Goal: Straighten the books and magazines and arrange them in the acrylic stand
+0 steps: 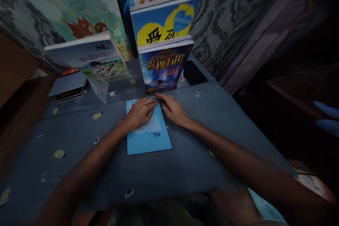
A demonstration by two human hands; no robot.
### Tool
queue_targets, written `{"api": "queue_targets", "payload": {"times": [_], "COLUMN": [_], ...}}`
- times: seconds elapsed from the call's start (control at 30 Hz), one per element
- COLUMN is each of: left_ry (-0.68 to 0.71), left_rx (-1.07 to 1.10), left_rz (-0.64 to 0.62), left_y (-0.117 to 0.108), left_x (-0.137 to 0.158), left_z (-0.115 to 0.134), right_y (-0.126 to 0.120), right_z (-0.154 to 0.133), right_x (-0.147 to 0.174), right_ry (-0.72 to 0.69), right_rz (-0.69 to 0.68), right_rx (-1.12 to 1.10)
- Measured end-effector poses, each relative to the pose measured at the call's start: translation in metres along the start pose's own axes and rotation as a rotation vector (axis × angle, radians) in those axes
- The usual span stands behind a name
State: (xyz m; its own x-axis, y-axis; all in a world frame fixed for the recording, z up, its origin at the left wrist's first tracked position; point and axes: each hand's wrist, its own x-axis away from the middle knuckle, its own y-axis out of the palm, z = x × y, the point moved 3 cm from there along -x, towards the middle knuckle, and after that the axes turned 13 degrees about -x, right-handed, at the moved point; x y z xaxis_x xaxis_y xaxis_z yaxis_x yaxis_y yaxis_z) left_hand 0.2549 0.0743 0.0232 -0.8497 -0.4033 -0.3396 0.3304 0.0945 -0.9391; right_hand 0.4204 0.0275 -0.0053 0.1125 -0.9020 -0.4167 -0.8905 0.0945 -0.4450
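Observation:
A light-blue book (149, 143) lies on the cloth-covered table with a barcode and small print on its upward face. My left hand (141, 111) rests on its upper part, fingers stretched out and lying flat, covering some of the print. At the book's upper right corner, my right hand (173, 110) touches the edge with outstretched fingers; its thumb is held apart below them. Just behind both hands stands a dark-blue book (165, 69) in a clear stand (119, 90).
Behind are a yellow-and-blue book (164, 21), a tall green book (76, 10) and a book with a guitar-playing figure (103, 65). A black phone (194, 73) lies right of the stand. Stacked notebooks (69, 86) lie left, on the grey-blue tablecloth (87, 120).

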Motion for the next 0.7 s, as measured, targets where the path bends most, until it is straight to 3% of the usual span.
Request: {"api": "queue_targets", "payload": {"times": [0.23, 0.47, 0.6, 0.7], "left_ry": [0.133, 0.21, 0.168, 0.018], "left_rx": [0.073, 0.176, 0.255, 0.234], "left_rz": [-0.148, -0.206, -0.189, -0.11], "left_y": [-0.019, -0.036, -0.04, -0.037], "left_x": [0.037, 0.076, 0.077, 0.07], "left_z": [0.051, 0.101, 0.092, 0.048], "right_y": [0.005, 0.008, 0.008, 0.01], "right_z": [-0.007, -0.011, -0.015, -0.021], "right_x": [-0.001, -0.001, 0.001, 0.0], "right_ry": [0.025, -0.009, -0.004, -0.014], "right_rz": [-0.03, -0.059, -0.084, -0.111], "right_rx": [0.109, 0.167, 0.23, 0.347]}}
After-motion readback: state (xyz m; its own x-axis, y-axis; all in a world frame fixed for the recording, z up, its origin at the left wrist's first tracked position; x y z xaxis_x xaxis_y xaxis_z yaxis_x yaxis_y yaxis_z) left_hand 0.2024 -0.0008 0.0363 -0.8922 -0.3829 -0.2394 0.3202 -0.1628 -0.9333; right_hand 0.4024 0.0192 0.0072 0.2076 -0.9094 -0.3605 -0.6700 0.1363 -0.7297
